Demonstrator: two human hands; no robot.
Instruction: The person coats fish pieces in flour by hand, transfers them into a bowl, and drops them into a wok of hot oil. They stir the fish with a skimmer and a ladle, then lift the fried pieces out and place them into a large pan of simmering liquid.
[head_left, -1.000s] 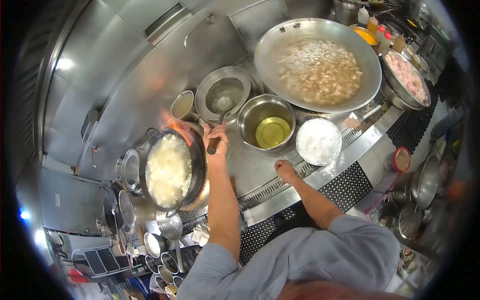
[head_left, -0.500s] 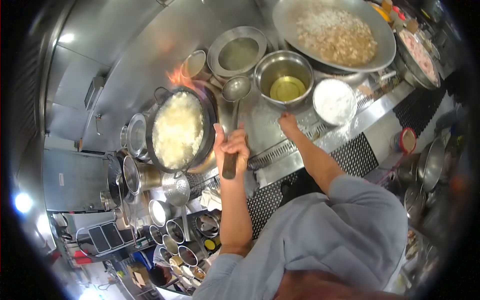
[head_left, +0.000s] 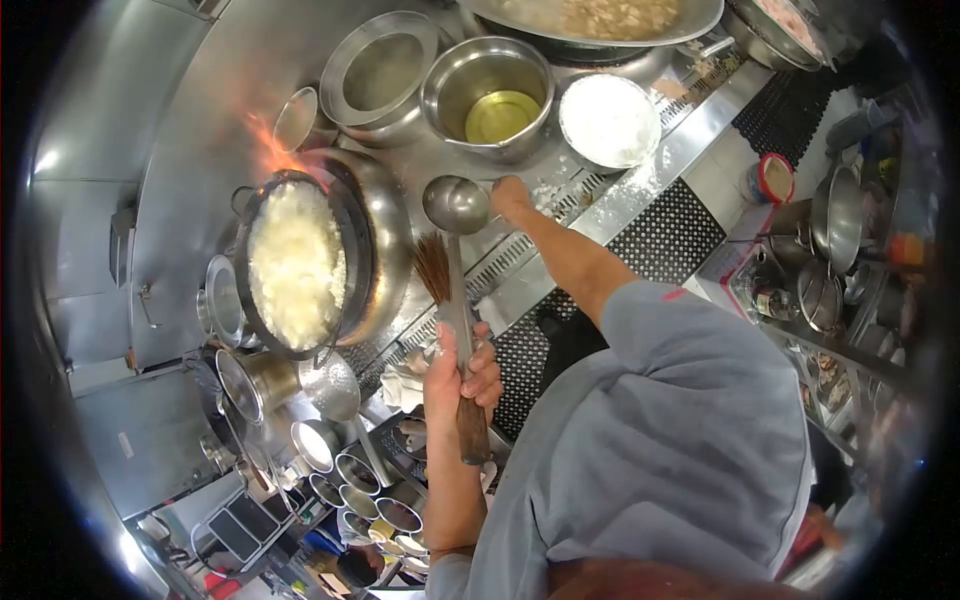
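1. Left hand (head_left: 462, 375): grip closed around the wooden handle of the ladle (head_left: 456, 204), whose bowl hangs over the bench (head_left: 520, 275).
2. Right hand (head_left: 510, 196): fist closed, empty, resting on the bench beside the ladle bowl.
3. Wok (head_left: 297, 262): foaming white contents, flame at its rim.

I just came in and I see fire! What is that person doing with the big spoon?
A person is cooking at a steel stove. Their left hand grips the wooden handle of a long ladle, its bowl raised over the counter. The right hand rests on the counter beside it. A black wok full of white, bubbling food sits on the burner with flames licking up behind it. A pot of oil and a bowl of white powder stand nearby.
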